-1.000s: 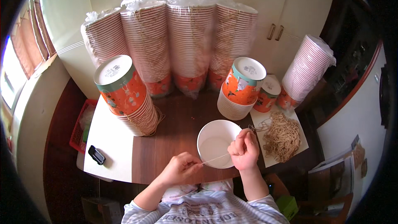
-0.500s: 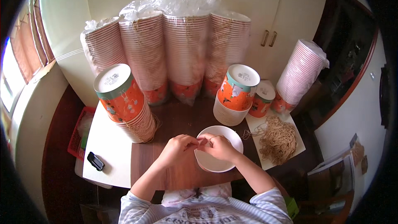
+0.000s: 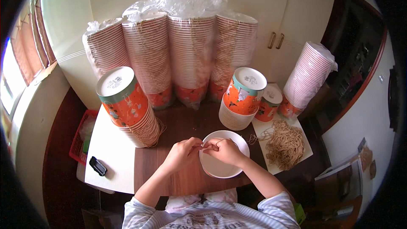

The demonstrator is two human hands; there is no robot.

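A round paper bucket (image 3: 224, 171) with a white inside stands mouth up at the near edge of the table. Over its left rim my two hands meet at the fingertips. My left hand (image 3: 183, 154) is closed in a pinch just left of the bucket. My right hand (image 3: 225, 151) reaches across the bucket's opening, its fingers bent and pinched close to the left fingertips. What they hold is too small to make out. To the right, a loose heap of tan string (image 3: 286, 145) lies on a white board, with thin strands trailing toward the bucket.
Upside-down orange bucket stacks stand at left (image 3: 123, 101) and right (image 3: 242, 99), the left one with string around it. Tall plastic-wrapped bucket stacks (image 3: 190, 55) line the back, another wrapped stack (image 3: 308, 74) leans at far right. A small black case (image 3: 98, 166) lies at left.
My fingertips have shifted slightly against each other above the bucket's rim. The bucket, string and stacks keep their places.
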